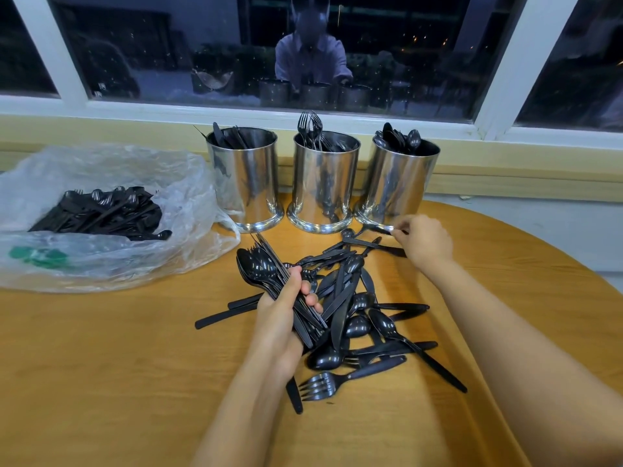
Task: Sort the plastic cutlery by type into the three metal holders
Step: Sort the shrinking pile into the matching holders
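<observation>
A black fork (323, 384) lies nearest on the grained, honey-coloured wooden table (101, 348), which has a rounded edge. Just beyond it sprawls a loose pile (357, 308) of glossy black plastic spoons, forks and knives. The left hand (279, 318) curls its fingers round a bundle (266, 271) of spoons and other pieces above the pile. The right hand (424, 242) pinches the end of a single piece (374, 228) beside the base of the right holder (397, 183); I cannot tell its type.

To the left, a crinkled clear bag (111, 170) holds more cutlery (101, 214). Three shiny steel cylinders stand in a row: the left holder (246, 183) has knives, the middle holder (323, 187) forks, the right one spoons. Behind is a dark window (404, 45) with a white frame.
</observation>
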Demonstrator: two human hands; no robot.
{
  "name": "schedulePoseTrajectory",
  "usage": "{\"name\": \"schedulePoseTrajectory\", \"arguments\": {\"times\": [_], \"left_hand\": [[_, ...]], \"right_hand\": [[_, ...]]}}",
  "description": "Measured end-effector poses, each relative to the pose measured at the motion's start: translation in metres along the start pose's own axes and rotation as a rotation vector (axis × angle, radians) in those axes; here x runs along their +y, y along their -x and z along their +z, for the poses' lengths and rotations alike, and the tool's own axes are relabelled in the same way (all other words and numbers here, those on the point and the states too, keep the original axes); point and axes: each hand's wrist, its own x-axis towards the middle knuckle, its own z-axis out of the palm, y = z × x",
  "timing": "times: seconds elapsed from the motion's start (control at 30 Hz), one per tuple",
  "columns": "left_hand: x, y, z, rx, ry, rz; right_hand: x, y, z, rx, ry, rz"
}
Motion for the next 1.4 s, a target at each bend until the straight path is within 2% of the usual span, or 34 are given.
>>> {"name": "schedulePoseTrajectory", "arguments": {"times": [0.07,0.13,0.27,0.47,0.53,0.63,0.87,1.0,1.17,1.27,1.4], "left_hand": [[0.0,0.0,0.0,0.0,0.008,-0.005],[0.0,0.001,0.001,-0.01,-0.006,-0.009],[0.0,0.004,0.003,-0.012,-0.01,-0.023],[0.002,0.007,0.004,-0.078,-0.001,-0.065],[0.002,0.009,0.005,-0.115,-0.027,-0.082],[0.0,0.009,0.005,-0.175,-0.078,-0.113],[-0.004,0.011,0.006,-0.236,-0.299,-0.105],[-0.004,0.01,0.006,-0.228,-0.251,-0.081],[-0.004,0.009,0.006,-0.262,-0.221,-0.057],[0.0,0.006,0.004,-0.16,-0.191,0.035],[0.006,-0.002,-0.003,0.014,0.0,0.092]], "right_hand": [[0.002,0.006,-0.011,0.035,-0.327,0.043],[0.004,0.016,-0.022,0.047,-0.548,0.079],[0.004,0.042,-0.037,-0.015,-0.775,0.077],[-0.005,0.069,-0.06,-0.093,-1.033,-0.086],[-0.015,0.073,-0.07,-0.194,-1.04,-0.152],[-0.036,0.074,-0.079,-0.338,-0.909,-0.288],[-0.083,0.073,-0.051,-0.345,-0.685,-0.45],[-0.089,0.072,-0.03,-0.195,-0.553,-0.437],[-0.092,0.081,-0.019,-0.209,-0.663,-0.377],[-0.083,0.075,-0.023,-0.186,-0.782,-0.301],[-0.048,0.043,-0.021,-0.092,-0.699,-0.14]]}}
